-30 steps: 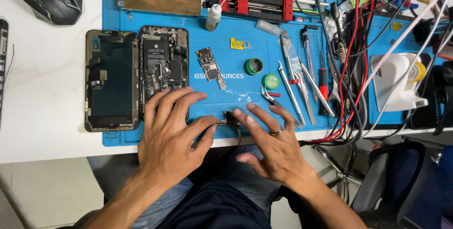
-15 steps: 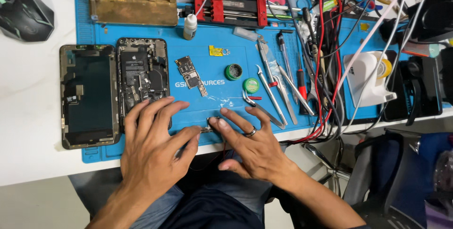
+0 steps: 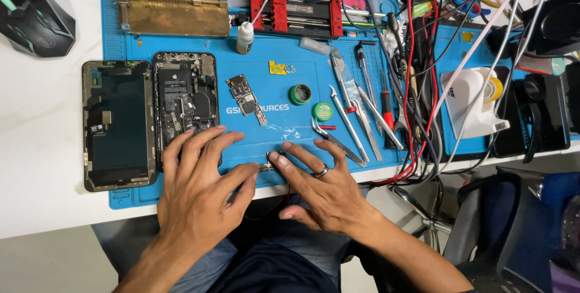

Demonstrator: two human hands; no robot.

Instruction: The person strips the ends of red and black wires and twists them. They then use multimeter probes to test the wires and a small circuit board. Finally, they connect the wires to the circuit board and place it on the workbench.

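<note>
Left hand: the left hand (image 3: 202, 193) lies flat with fingers spread on the near edge of the blue rubber work mat (image 3: 290, 57), its thumb tip touching the small dark metal part (image 3: 270, 163).
Right hand: the right hand (image 3: 323, 193), a dark ring on one finger, lies fingers spread, index tip pressing the same part; neither hand is closed round anything.
Small part: between the two hands, at the mat's near edge, pinned from both sides; its exact shape is too small to tell.
Opened phone body: the opened phone body with exposed black battery (image 3: 184, 103) sits just beyond the left fingertips, touching them.
Detached screen: the detached dark phone screen (image 3: 118, 124) lies left of the left hand, beside the phone body.
Circuit board: the narrow green-grey circuit board (image 3: 246, 98) lies beyond the gap between the hands.
Tweezers: steel tweezers with red grips (image 3: 335, 139) lie just beyond the right fingers.
</note>
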